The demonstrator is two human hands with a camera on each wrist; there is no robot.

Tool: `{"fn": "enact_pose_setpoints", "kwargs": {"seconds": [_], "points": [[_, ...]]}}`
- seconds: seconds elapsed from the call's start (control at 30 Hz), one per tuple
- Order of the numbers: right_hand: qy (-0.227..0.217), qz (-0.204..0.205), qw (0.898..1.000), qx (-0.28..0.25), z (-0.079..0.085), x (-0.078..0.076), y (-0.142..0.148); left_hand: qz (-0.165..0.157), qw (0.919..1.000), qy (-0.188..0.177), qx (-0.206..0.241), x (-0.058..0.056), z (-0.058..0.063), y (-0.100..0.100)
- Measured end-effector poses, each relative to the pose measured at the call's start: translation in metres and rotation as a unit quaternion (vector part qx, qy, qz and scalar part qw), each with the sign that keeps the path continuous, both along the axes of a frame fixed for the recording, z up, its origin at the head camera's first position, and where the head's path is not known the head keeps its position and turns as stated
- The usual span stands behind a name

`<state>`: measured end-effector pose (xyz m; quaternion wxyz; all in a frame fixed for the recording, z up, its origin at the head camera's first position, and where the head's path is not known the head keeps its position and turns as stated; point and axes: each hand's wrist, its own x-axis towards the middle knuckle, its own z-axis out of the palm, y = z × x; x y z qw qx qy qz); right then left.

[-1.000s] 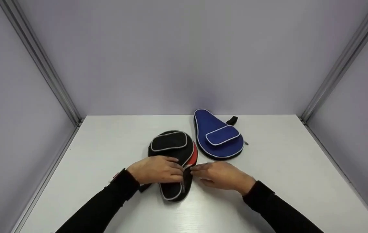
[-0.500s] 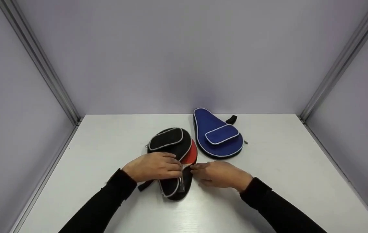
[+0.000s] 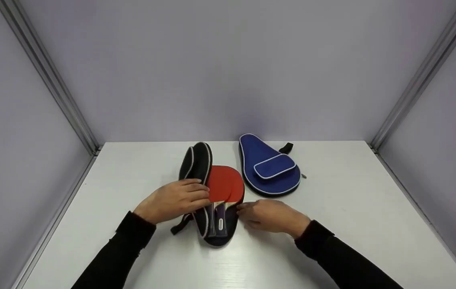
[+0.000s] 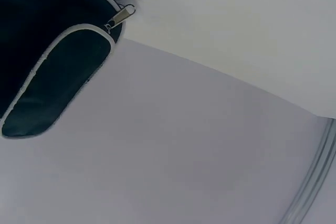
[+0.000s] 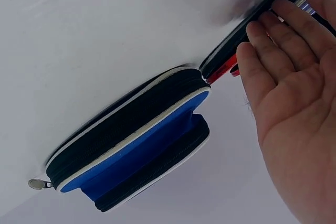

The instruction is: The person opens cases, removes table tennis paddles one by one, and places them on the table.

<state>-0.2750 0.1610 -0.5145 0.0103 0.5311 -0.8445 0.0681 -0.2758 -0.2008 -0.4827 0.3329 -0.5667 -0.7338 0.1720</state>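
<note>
A black table tennis bat case (image 3: 196, 166) with pale piping lies unzipped, its lid raised steeply on the left. My left hand (image 3: 176, 200) grips the lid's edge with the fingers over it. Inside lie red table tennis bats (image 3: 226, 180), overlapping, their dark handles (image 3: 220, 224) toward me. My right hand (image 3: 274, 216) touches the case's right rim with its fingertips. In the right wrist view those fingers (image 5: 283, 40) are fairly straight along the case's dark edge. The left wrist view shows the lid's outer pocket (image 4: 60, 85) and a zip pull (image 4: 122, 15); the left hand is out of that view.
A blue bat case (image 3: 270, 168) with a small front pocket lies behind and right of the black one, close to my right hand. Its black strap (image 3: 287, 148) points to the back. Pale walls (image 3: 228, 72) enclose the white table (image 3: 352, 208) at the back and sides.
My left hand has lifted the black case's lid up and to the left, uncovering the red bats and their handles. My right hand has stayed by the right rim.
</note>
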Motion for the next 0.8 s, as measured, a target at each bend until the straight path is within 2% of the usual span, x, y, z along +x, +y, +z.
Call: {"fn": "enact_pose_setpoints", "kwargs": {"seconds": [0.1, 0.37, 0.63, 0.8], "points": [[-0.007, -0.015, 1.000, -0.007, -0.001, 0.001, -0.002, 0.005, 0.9999, -0.003, 0.011, 0.002, -0.001, -0.008], [-0.018, -0.035, 0.999, -0.004, -0.001, 0.003, -0.004, 0.014, 0.9955, -0.076, 0.055, 0.010, -0.007, -0.026], [-0.009, -0.047, 0.999, -0.004, -0.002, 0.004, -0.003, 0.052, 0.9934, -0.078, 0.067, 0.015, -0.010, -0.041], [-0.014, -0.058, 0.998, -0.007, -0.002, 0.006, -0.002, 0.062, 0.9916, -0.083, 0.077, 0.016, -0.013, -0.053]]}}
